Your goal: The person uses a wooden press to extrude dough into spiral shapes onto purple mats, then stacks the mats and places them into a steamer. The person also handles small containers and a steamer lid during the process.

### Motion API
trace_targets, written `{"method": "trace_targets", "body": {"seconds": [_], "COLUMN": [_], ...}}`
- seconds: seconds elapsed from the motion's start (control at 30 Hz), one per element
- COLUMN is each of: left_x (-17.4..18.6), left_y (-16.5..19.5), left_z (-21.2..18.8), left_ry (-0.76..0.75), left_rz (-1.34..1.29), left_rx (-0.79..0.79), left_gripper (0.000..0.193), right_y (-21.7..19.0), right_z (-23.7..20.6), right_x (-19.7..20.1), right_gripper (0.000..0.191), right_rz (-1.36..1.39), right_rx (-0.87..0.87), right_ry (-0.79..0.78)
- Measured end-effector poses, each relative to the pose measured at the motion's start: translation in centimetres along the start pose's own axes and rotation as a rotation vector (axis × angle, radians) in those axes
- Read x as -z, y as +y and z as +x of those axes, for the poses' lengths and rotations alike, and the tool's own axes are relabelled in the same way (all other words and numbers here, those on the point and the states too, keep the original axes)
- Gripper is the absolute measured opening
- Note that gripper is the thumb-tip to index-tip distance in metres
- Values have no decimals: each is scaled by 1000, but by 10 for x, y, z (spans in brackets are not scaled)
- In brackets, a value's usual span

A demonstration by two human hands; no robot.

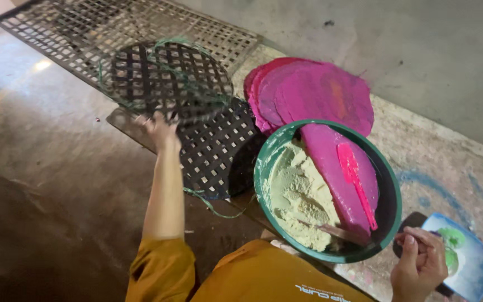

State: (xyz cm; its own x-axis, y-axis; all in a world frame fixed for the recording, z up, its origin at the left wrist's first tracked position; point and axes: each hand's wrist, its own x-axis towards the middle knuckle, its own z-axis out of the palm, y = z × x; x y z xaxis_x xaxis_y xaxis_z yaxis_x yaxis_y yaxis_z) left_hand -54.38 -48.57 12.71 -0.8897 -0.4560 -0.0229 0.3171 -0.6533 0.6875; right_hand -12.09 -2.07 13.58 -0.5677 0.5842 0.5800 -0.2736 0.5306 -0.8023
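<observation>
Dark woven lattice, bound w/ green cord at the rim: that's the round mat our left hand has by its near edge, fingers curled over the rim, closed on it as far as the motion blur lets us tell. From the grip the mat runs up and away, tilted, lifted off the lattice sheets under it; it's roughly round, so no real long axis, its span just extends straight out from the fingers. Left arm is stretched nearly full out, forearm bare, orange sleeve bunched at the elbow, wrist about in line w/ the forearm. Under and beyond the grip lies another dark lattice mat, flat, and farther out a big rectangular grid panel on the floor. To the right of the grip, near it, a stack of pink discs; nearer us a green basin w/ pale paste, a pink slab and a pink spatula inside. Right hand is well apart from the mat, low by the basin's far side, fingers shut round a small dark handle at a blue tray w/ green paste; what that tool is we can't tell. Left hand is the one on the mat.
</observation>
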Motion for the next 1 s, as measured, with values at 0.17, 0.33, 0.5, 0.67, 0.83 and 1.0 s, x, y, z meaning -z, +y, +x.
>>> {"method": "trace_targets", "body": {"seconds": [0.17, 0.33, 0.5, 0.67, 0.83, 1.0], "left_x": [-39, 27, 105, 130, 74, 47], "left_y": [-43, -14, -1, 37, -5, -33], "left_z": [24, 1, -45, -46, -70, -141], "left_ry": [-45, 11, -25, -258, -115, 58], "left_rz": [311, 1783, 1335, 1315, 1522, 1523], "left_rx": [154, -295, 3, 161, -36, -240], "left_gripper": [79, 89, 69, 23, 21, 19], "right_y": [-25, -46, -41, -19, 54, 164], "right_z": [-2, -7, -11, 0, 6, -12], "right_x": [-7, 8, 39, 88, 164, 236], "right_gripper": [5, 10, 7, 11, 19, 52], "right_rz": [-92, -231, -238, -572, -662, -1174], "right_rx": [-10, -6, -98, 18, -173, -284], "right_ry": [-20, 42, 99, 164, 312, 86]}}
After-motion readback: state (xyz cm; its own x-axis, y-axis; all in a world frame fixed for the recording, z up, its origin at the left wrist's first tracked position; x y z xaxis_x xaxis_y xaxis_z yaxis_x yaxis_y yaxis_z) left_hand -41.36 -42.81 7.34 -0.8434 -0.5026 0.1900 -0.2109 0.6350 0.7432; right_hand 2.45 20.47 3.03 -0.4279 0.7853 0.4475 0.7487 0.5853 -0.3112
